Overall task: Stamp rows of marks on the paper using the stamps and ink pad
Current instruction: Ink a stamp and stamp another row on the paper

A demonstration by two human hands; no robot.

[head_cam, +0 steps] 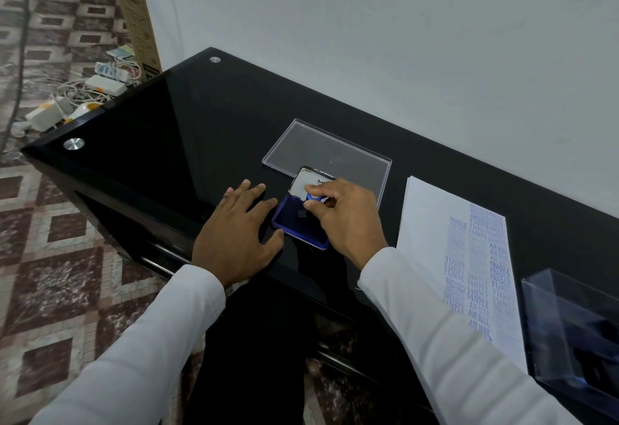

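Fingertips of right hand (348,217) pinch a small blue-topped stamp (313,199), thumb below, forefinger above, remaining fingers curled loosely behind. Stamp sits over the far right part of the ink pad (298,223); whether its face touches the ink surface cannot be told, the fingers hide it. Ink pad: dark blue, in a blue tray, hinged lid (310,181) standing open on the far side with white printed label inside, text too small to read beyond a few letters.

Left hand (239,233) lies flat on the table (167,123), fingers straight and spread, gripping nothing. Forefinger tip and thumb tip reach the near left edge of the pad tray, touching or just beside it; hard to tell which.

Both arms in white long sleeves.

Paper (432,223) lies to the right of the pad, apart from it, white, with columns of blue marks down its right half: "SAMPLE", "FRAGILE", "AIR MAIL" legible, some upside down, others faint or overlapped.

Clear plastic lid (335,150) lies flat beyond the pad, the pad's open lid overlapping its near edge. Clear plastic box (576,334) at the right edge, near end of paper, dark contents indistinct.

Table top black, glossy, round metal studs at far left corners. Patterned tiled floor left, with white power strips and cables (97,86) heaped by a cardboard box against the wall.
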